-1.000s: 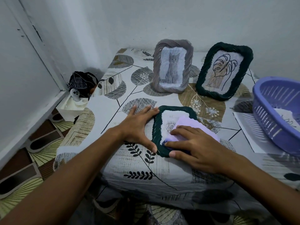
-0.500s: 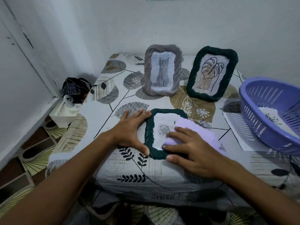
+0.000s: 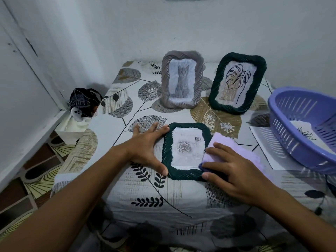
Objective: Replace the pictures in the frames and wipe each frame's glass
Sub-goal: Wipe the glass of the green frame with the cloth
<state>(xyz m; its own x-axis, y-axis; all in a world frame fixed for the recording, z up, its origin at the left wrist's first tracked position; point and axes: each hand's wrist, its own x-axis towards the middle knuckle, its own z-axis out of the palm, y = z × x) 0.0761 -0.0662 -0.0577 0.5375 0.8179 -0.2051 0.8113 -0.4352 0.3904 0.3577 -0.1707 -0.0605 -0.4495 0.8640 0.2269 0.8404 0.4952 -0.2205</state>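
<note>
Head view: your left hand [image 3: 145, 148] lies flat with fingers spread against the left edge of the dark green frame [image 3: 185, 151], which lies flat on the worktop [image 3: 149, 188]. Your right hand [image 3: 234, 171] presses the lilac cloth [image 3: 234, 148] on its right side, fingers straight.

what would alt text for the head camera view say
The right hand presses a lilac cloth on a dark green frame lying flat, steadied by the left hand. Behind stand a grey cat frame and a green leaf frame; a purple basket sits right.
</note>
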